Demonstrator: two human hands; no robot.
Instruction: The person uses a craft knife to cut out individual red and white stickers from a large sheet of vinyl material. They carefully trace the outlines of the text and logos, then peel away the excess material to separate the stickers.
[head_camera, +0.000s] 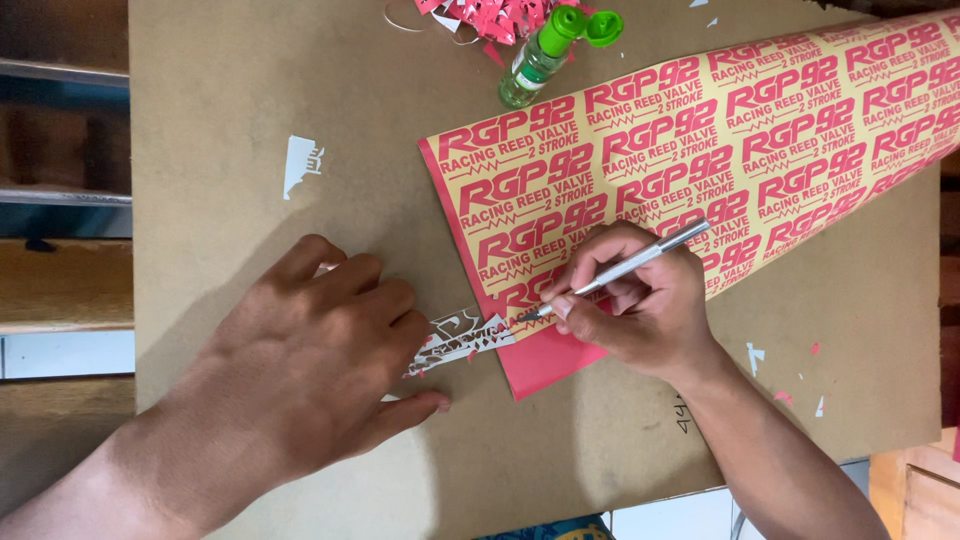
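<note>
A brown cardboard sheet (250, 90) covers the bench, and on it lies a long red-and-cream sticker sheet (760, 130), running from the far right corner down toward the middle. The right hand (640, 305) rests on the near end of that sticker sheet, its fingers closed around a slim silver craft knife (625, 270) held like a pen. The knife's tip points left and meets the sticker sheet's near left edge. Just left of that edge lies a small white cut-out strip (465, 340), touching the red corner of the sticker sheet. The left hand (315, 355) lies flat on the cardboard with its fingers spread, palm down, the fingertips pressing on the left end of the strip; it grips nothing. Beyond the sticker sheet's far edge lies a small green bottle (540, 55) with its flip cap open, beside a pile of red scraps (490, 18). A lone white scrap (300, 163) sits well left of the sticker sheet.
</note>
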